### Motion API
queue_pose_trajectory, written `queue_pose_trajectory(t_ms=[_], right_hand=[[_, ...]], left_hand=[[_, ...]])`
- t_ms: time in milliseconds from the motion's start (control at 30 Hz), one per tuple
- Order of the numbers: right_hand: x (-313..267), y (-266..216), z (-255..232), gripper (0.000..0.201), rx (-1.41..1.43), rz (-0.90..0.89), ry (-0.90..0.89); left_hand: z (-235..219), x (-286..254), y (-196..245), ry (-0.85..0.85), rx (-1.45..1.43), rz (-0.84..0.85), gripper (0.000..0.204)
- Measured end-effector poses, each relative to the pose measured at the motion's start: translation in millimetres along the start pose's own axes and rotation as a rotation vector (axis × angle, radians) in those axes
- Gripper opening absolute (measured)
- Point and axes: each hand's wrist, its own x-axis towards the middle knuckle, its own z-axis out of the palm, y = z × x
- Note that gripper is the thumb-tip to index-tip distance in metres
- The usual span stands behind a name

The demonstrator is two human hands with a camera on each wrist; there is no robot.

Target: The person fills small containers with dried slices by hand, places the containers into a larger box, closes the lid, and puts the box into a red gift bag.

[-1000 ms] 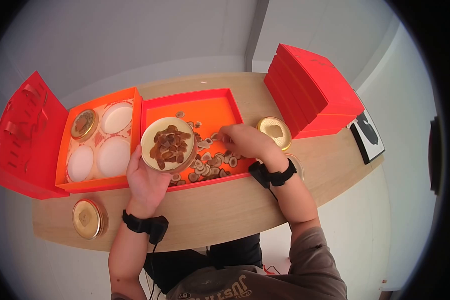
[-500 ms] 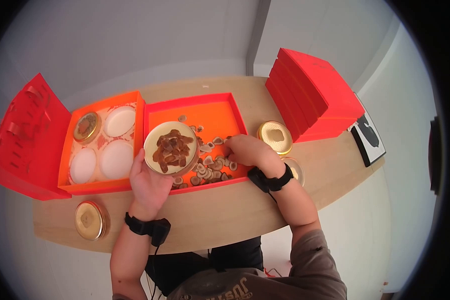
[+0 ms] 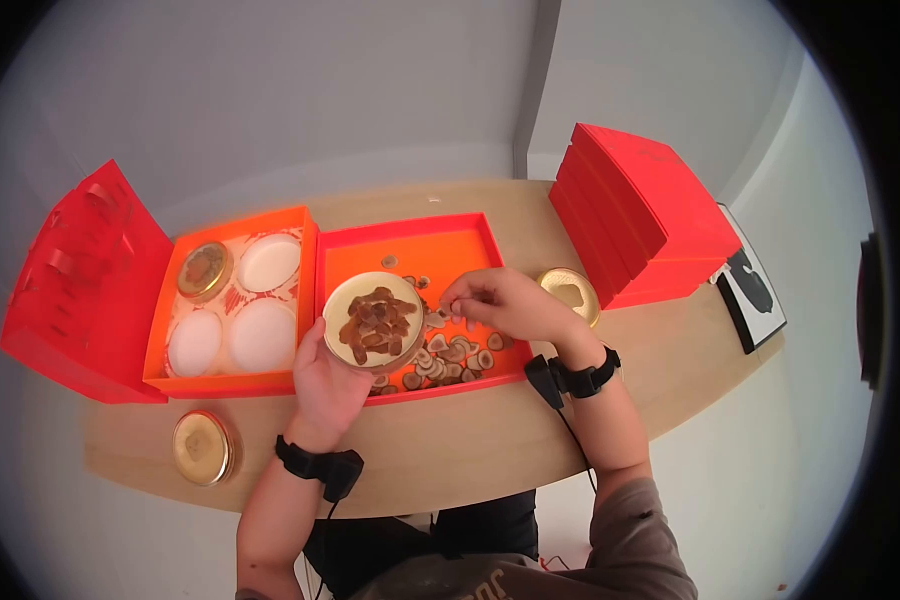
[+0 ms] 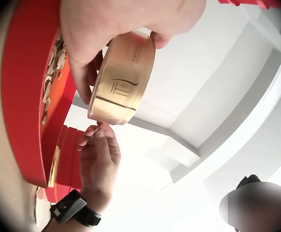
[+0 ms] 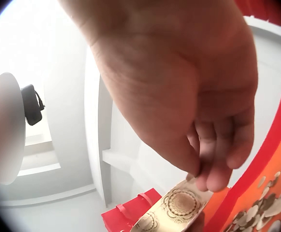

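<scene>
My left hand (image 3: 332,398) grips a round, cream-coloured tub (image 3: 342,305) from the side, fingers beneath it and thumb at its rim. Brown, glossy strips (image 3: 375,325) lie heaped on the tub's pale top. The left wrist view shows its gold wall with dark lettering. Just right of the tub, my right hand (image 3: 515,305) pinches a thin slice (image 4: 98,128) between thumb and finger, mostly hidden by the fingertips. Below both hands, a shallow red tray (image 3: 450,250) with an orange floor holds many loose round slices (image 3: 435,370) with dark rims.
Left of the tray stands an open box (image 3: 235,388) with round white hollows and one gold jar (image 3: 206,270). Its red panel (image 3: 85,290) leans outward. Gold-lidded jars stand at front left (image 3: 202,448) and right (image 3: 570,292). Stacked red boxes (image 3: 650,220) and a framed picture (image 3: 755,300) are at right.
The head view has shifted, so the scene sits lower and further right. My right hand has lifted from the slices and drawn nearer the tub. The left hand still holds the tub.
</scene>
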Motion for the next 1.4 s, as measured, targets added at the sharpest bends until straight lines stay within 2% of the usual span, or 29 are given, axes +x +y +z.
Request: queue_pose_trajectory(t_ms=[33, 167, 233, 367, 433, 467, 533, 667, 733, 767, 833, 867, 933, 967, 1033, 1067, 1133, 1167, 1233, 1267, 1333, 1400], right_hand=[[1.6, -2.7, 1.2, 0.021, 0.033, -0.114, 0.024], [-1.5, -18.5, 12.1, 0.018, -0.002, -0.026, 0.158], [-0.3, -19.4, 23.6, 0.016, -0.123, -0.367, 0.3], [-0.1, -24.1, 37.8, 0.016, -0.169, -0.465, 0.293], [0.0, -20.2, 42.2, 0.021, -0.317, -0.56, 0.304], [-2.0, -20.4, 43.5, 0.021, -0.311, -0.554, 0.3], [-3.1, -28.3, 39.2, 0.019, -0.203, -0.397, 0.362], [-7.0, -31.4, 27.3, 0.017, -0.218, -0.279, 0.425], [-3.2, -15.5, 27.0, 0.018, -0.291, -0.14, 0.294], [-3.7, -10.6, 28.7, 0.018, -0.292, -0.136, 0.292], [-6.0, -0.8, 34.2, 0.021, -0.572, -0.019, 0.01], [-4.8, 8.3, 37.6, 0.021, -0.572, -0.016, 0.005], [-0.8, 19.3, 44.7, 0.023, -0.55, -0.157, -0.161], [-1.0, 18.6, 46.9, 0.023, -0.549, -0.157, -0.166], [-2.7, 9.9, 49.2, 0.024, -0.626, 0.032, -0.245], [-3.2, 3.7, 47.1, 0.024, -0.627, 0.03, -0.249], [-2.0, -6.1, 42.6, 0.025, -0.688, 0.187, -0.315], [-2.1, -1.9, 43.5, 0.025, -0.689, 0.188, -0.318], [-2.8, 16.4, 47.4, 0.023, -0.614, -0.057, -0.128], [-1.3, 24.3, 50.6, 0.023, -0.614, -0.055, -0.129], [1.5, 35.8, 57.1, 0.026, -0.623, -0.195, -0.091], [-0.3, 38.7, 62.6, 0.026, -0.65, -0.213, -0.085]], left_hand=[[1.7, 0.7, 0.1, 0.002, 0.002, -0.002, 0.052], [6.8, -2.2, 0.7, 0.01, 0.009, -0.018, 0.053], [7.1, -3.1, 1.0, -0.012, 0.042, -0.049, 0.053], [10.7, -4.5, 0.4, -0.002, 0.066, -0.065, 0.053], [13.3, -5.9, -0.4, -0.007, 0.099, -0.054, 0.053], [12.4, -7.2, -0.7, 0.001, 0.097, -0.058, 0.053], [12.4, -5.3, 1.9, -0.03, 0.081, -0.06, 0.053], [7.4, -2.6, 1.0, 0.009, 0.074, 0.014, 0.052], [7.3, -2.1, 2.2, 0.009, 0.072, 0.09, 0.051], [7.7, -2.0, 2.6, 0.011, 0.068, 0.087, 0.051], [8.1, -1.7, 3.3, 0.023, 0.054, 0.119, 0.051], [7.6, -1.6, 2.4, 0.027, 0.05, 0.118, 0.051], [5.8, -1.7, 2.7, 0.021, 0.027, 0.109, 0.05], [5.1, -1.7, 2.7, 0.025, 0.024, 0.111, 0.05], [5.6, -1.3, 2.5, 0.015, 0.017, 0.114, 0.051], [6.8, -1.8, 2.7, 0.018, 0.016, 0.117, 0.051], [8.8, -3.1, 3.5, -0.016, 0.009, 0.099, 0.051], [8.3, -3.2, 3.8, -0.014, 0.006, 0.1, 0.051], [7.7, -3.3, 3.5, 0.002, -0.002, 0.094, 0.051], [7.8, -2.9, 3.1, 0.002, -0.003, 0.093, 0.051], [7.8, -2.0, 2.8, 0.028, 0.007, 0.097, 0.051], [6.4, -1.6, 2.4, 0.022, 0.006, 0.096, 0.051]])
